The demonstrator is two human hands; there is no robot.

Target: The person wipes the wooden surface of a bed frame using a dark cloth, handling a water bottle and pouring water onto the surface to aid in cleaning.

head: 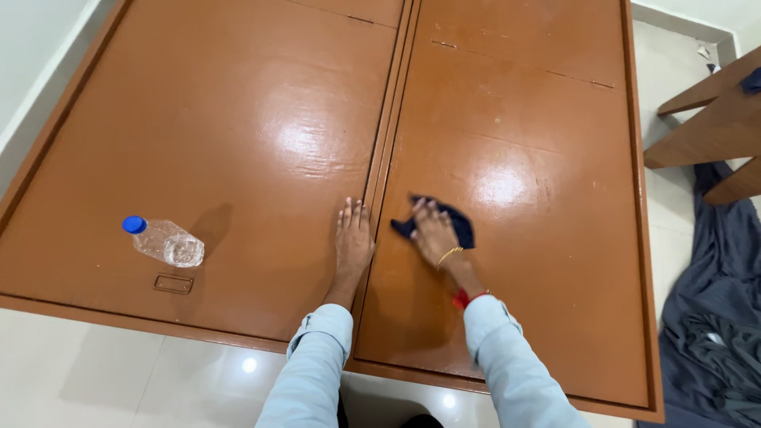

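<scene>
My right hand (434, 231) presses flat, fingers spread, on a small dark blue cloth (457, 224) lying on the glossy brown wooden panel (515, 119). My left hand (353, 238) rests open and empty beside the panel's centre groove (386, 135).

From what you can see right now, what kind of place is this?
Probably a room in a home. A large glossy brown wooden platform, maybe a storage bed base, sits on a pale tiled floor; grey fabric lies beside it. The right hand presses a dark cloth on it.
</scene>
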